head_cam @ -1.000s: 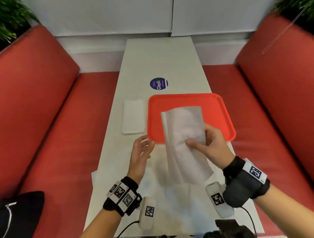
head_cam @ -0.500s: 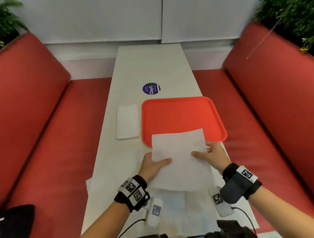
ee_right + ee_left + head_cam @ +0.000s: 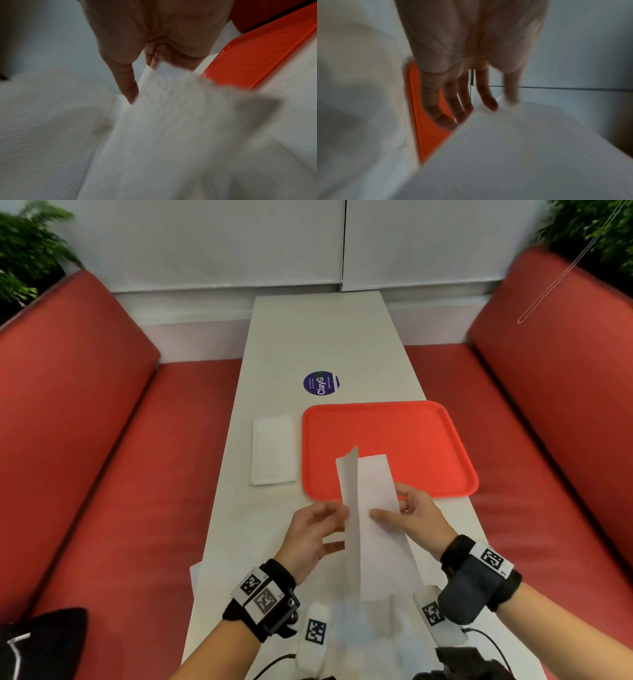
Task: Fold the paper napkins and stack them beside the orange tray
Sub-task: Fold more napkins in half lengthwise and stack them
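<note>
A white paper napkin [image 3: 373, 501] is held in the air over the near edge of the orange tray [image 3: 411, 436]. Its left half stands up on edge, partly folded over the right half. My left hand [image 3: 337, 525] pinches that raised flap, thumb on the near side and fingers behind it. My right hand [image 3: 390, 508] pinches the right half, thumb on top. A folded napkin stack [image 3: 273, 450] lies on the table just left of the tray. The blurred wrist views show the left hand [image 3: 471, 108] at the napkin [image 3: 522, 148] edge and the right hand [image 3: 145, 75] on the napkin [image 3: 171, 121].
Several unfolded napkins [image 3: 359, 628] lie near the table's front edge under my wrists. A round purple sticker [image 3: 321, 383] sits beyond the tray. Red bench seats [image 3: 120, 474] flank the narrow white table [image 3: 318, 337]. A black object [image 3: 41, 642] rests at bottom left.
Half a second ago both hands held the napkin spread flat. Now the left hand has swung its left half up and toward the right, so the sheet looks narrow.
</note>
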Motion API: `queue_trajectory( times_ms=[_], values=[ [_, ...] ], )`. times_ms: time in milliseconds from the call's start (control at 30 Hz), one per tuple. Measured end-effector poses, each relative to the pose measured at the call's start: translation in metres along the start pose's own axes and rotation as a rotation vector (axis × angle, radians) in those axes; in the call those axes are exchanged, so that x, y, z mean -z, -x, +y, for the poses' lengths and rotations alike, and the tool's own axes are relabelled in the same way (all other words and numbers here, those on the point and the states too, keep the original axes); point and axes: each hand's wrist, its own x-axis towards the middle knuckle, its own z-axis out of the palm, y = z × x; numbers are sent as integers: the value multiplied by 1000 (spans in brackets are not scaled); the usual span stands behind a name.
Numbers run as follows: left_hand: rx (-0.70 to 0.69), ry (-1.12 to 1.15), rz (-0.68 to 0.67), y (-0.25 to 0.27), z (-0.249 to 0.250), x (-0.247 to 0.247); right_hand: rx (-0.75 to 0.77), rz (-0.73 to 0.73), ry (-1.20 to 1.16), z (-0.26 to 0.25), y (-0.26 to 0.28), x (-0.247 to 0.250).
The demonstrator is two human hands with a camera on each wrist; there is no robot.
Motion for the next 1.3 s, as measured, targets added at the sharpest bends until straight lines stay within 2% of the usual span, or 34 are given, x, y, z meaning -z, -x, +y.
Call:
queue_trajectory(
  times_ms=[67,167,267,367,467,600,733,867,967,1067,1200,1300],
  values=[
    [-75,-134,52,-1,2,14,-14,0,5,3,-3,-4],
    [-110,-257,88,-7,17,37,-34,-38,-10,3,-9,-6],
    [5,-286,24,-20,22,49,-80,-90,-37,5,-17,-17],
    [165,-190,-52,-30,7,47,-73,-15,-5,12,-32,-30],
    [232,-78,-60,-35,-12,44,-73,50,-8,17,-44,-30],
    [259,-15,-21,-38,-25,40,-94,136,-9,24,-52,-21],
    [277,-95,-69,-43,-31,38,-129,247,-34,32,-56,-9],
    [224,-198,-114,-43,-36,33,-138,341,-43,34,-57,-1],
    [126,-185,-17,-45,-36,29,-132,316,-92,30,-55,-1],
    [17,-222,156,-51,-27,34,-127,229,-170,18,-49,-6],
    [-124,-332,451,-79,25,63,-166,156,-170,11,-41,-6],
    [-147,-439,579,-119,61,105,-191,165,-145,13,-39,-2]
  ],
)
